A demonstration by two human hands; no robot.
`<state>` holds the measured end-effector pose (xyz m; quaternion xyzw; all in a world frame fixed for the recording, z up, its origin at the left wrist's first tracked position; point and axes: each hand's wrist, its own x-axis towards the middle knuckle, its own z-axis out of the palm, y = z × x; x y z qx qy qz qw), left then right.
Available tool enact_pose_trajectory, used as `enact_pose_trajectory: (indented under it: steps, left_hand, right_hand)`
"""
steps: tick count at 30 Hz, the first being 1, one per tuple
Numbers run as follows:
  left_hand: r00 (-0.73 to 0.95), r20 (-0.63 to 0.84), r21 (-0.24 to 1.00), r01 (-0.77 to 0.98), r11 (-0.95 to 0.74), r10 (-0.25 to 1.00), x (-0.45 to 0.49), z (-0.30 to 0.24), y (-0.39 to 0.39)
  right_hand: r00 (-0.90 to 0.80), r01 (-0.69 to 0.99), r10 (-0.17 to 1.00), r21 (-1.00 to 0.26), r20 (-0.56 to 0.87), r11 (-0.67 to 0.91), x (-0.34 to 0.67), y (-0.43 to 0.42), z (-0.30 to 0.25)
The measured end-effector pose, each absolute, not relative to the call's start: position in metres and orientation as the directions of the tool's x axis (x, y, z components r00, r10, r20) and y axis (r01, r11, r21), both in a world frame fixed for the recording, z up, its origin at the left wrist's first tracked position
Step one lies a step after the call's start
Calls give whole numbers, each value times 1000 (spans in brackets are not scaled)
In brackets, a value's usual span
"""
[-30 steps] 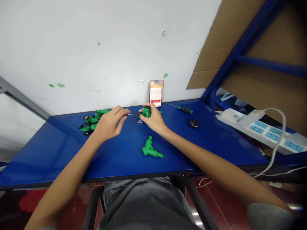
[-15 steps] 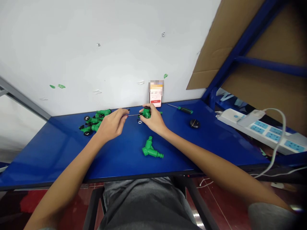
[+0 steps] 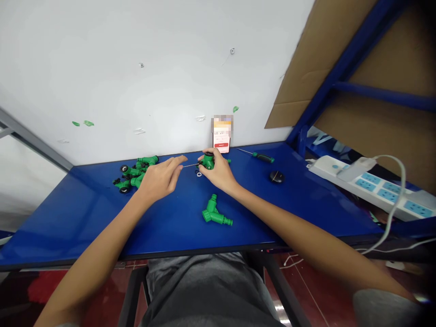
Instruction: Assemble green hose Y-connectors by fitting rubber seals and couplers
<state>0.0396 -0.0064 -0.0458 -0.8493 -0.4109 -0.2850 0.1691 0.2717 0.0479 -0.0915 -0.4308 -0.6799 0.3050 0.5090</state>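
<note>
My left hand (image 3: 163,177) is closed on a screwdriver, its handle hidden in the palm. The thin metal shaft (image 3: 190,165) points right, with its tip at a green plastic hose connector (image 3: 208,160). My right hand (image 3: 220,172) grips that connector, thumb in front and fingers behind, a dark round opening facing up. Just below the tip lie a small white ring (image 3: 199,174) and a dark ring. Nearer me on the table rests a green Y-shaped hose connector (image 3: 213,212).
Several green connectors (image 3: 136,170) are heaped behind my left hand. A phone (image 3: 221,138) leans on the wall. To the right lie a green-handled screwdriver (image 3: 262,157) and a round black object (image 3: 276,176). A white power strip (image 3: 368,181) sits at the table's right end.
My left fingers have straightened a little and the hand has shifted slightly on the screwdriver. The right hand and the connector have hardly moved.
</note>
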Motion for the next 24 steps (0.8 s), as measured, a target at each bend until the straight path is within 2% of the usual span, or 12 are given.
enact_pose_trajectory:
  steps: [3,7,13,16,24]
  left_hand:
    - [544,623,-65,752,-656,562,41,-44,-6]
    - [537,639,-7,719,-695,550,43,-42,-7]
    - [418,628,69,811,-582,657,41,-47,-6]
    - [420,633,36,824,-566,651,40,-48,-5]
    - [571,609,-139,760,-635,550,37,-44,-4]
  right_hand:
    - [-103,283,894,-849,435,446,273,48,-91]
    - [-105,289,895,-848,434,445,274,49,-91]
    - [-109,289,894,-847,434,446,273,48,-91]
    - [-105,288,893,-846,437,448,273,48,-91]
    - [-92,285,891,-845,445,452,275,48,-88]
